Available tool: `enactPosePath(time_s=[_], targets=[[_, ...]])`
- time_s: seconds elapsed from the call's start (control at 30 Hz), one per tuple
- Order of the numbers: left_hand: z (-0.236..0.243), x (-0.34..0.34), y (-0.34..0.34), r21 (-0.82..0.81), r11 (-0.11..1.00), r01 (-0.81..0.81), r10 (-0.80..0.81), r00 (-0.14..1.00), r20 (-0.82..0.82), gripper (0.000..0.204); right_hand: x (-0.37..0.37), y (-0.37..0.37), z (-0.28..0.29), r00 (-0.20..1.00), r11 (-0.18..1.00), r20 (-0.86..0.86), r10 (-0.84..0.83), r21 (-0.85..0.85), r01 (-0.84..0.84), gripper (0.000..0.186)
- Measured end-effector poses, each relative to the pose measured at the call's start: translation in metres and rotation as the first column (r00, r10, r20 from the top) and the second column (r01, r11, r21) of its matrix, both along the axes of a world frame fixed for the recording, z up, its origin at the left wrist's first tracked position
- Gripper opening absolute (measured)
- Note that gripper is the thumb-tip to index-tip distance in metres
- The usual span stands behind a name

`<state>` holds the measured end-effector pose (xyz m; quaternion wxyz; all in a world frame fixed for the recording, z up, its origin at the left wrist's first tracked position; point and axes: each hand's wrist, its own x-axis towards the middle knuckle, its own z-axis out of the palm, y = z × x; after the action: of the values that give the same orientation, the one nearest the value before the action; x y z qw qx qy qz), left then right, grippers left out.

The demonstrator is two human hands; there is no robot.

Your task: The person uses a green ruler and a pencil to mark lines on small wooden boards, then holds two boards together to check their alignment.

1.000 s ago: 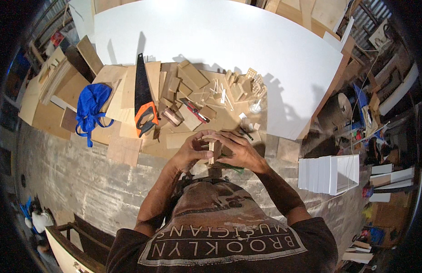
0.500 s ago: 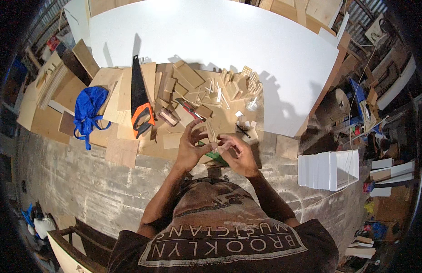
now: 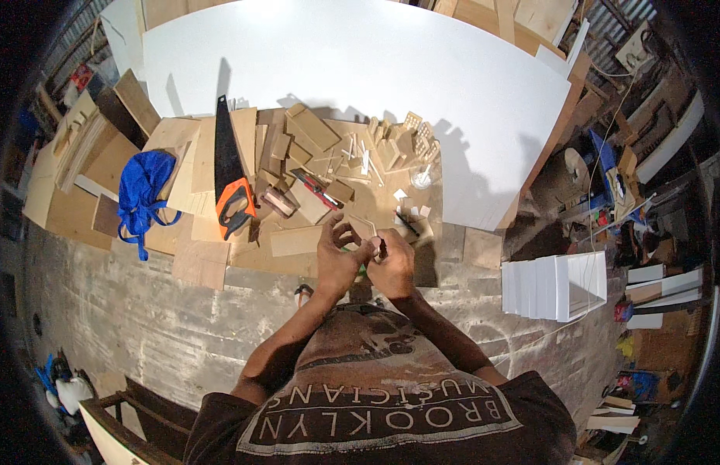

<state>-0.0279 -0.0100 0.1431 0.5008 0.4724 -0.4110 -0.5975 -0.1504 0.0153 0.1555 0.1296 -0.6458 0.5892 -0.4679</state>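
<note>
Close together over the near edge of the wood-covered work surface, my two hands hold a small thin wooden piece (image 3: 362, 226). Fingers partly hide it, so its full shape cannot be made out. My left hand (image 3: 340, 260) pinches it from the left, thumb toward the other hand. The fingers of my right hand (image 3: 392, 267) are curled at its right side. Something green shows in part below the hands. Just beyond lie a red-and-black hand tool (image 3: 317, 191), a wooden block with a reddish-brown face (image 3: 279, 201) and a dark pen-like stick (image 3: 407, 224).
An orange-handled handsaw (image 3: 233, 186) lies on boards at left, beside a blue cloth bag (image 3: 145, 186). Several wood blocks (image 3: 313, 128), white sticks (image 3: 365, 161) and a clear container (image 3: 421, 178) lie farther back. A large white panel (image 3: 352, 54) spans behind; a white box-like unit (image 3: 546, 287) stands right.
My right hand has curled its fingers in and turned more upright against the left. The wooden piece has tilted between them. The whole view has shifted slightly.
</note>
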Motion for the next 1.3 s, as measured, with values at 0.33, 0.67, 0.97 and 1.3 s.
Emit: enactPosePath(time_s=[0.33,0.67,0.97,1.3], targets=[[0.011,0.024,-0.004,-0.047,0.998,0.034,-0.037,0.997,-0.074,0.049,-0.018,-0.014,0.011,0.756,0.947,0.654,0.018,0.232,-0.224,0.008],[0.033,0.008,0.014,-0.364,0.931,-0.022,0.06,0.994,0.091,0.044,-0.015,-0.021,0.009,0.053,0.899,0.998,-0.046,0.064,-0.433,0.014],[0.014,0.014,0.006,-0.324,0.946,-0.012,-0.016,0.996,-0.086,0.066,-0.016,-0.023,0.011,0.003,0.871,0.996,-0.089,0.08,-0.484,0.019],[-0.116,0.039,-0.05,-0.498,0.765,0.408,0.161,0.628,0.761,0.091,-0.042,-0.057,-0.054,0.996,0.905,0.079,-0.03,0.425,-0.006,0.018]])
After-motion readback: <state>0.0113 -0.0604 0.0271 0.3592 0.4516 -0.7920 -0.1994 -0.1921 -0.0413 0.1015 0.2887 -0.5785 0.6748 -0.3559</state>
